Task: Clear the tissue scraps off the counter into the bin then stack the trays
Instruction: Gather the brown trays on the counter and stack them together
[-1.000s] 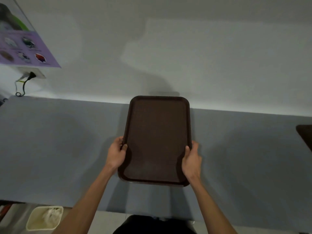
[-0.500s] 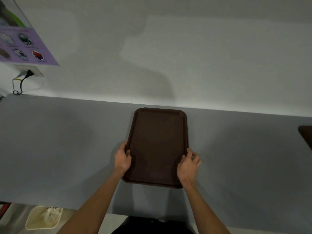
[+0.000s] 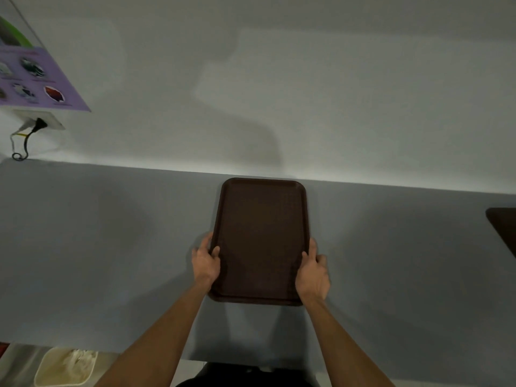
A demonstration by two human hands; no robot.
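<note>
A person stands at a long grey counter (image 3: 111,247) that runs along a pale wall, with the view looking down over their bare forearms. A dark brown rectangular tray (image 3: 262,238) with rounded corners lies lengthwise in the middle of the counter, its far short edge close to the wall and its near short edge toward the person. The left hand (image 3: 206,263) is closed on the tray's left long edge near the near corner, thumb hooked over the rim onto the tray's inner surface and the fingers wrapped outside and under. The right hand (image 3: 312,273) grips the opposite long edge at about the same place, thumb lying along the rim and the fingers curled around the outside. The tray appears to rest flat on the counter, though the dim light makes it hard to be sure that it is fully down.

At the far right edge of the view, the corner of a second dark tray (image 3: 502,230) shows on the counter, well apart from the first. Below the counter's front edge at lower left sits a cream-coloured bin (image 3: 67,368) with crumpled white tissue scraps (image 3: 76,357) inside. On the wall at upper left hangs a purple poster (image 3: 36,79), with a wall socket (image 3: 42,121) just beneath it and a black plug and cord hanging from it.
</note>
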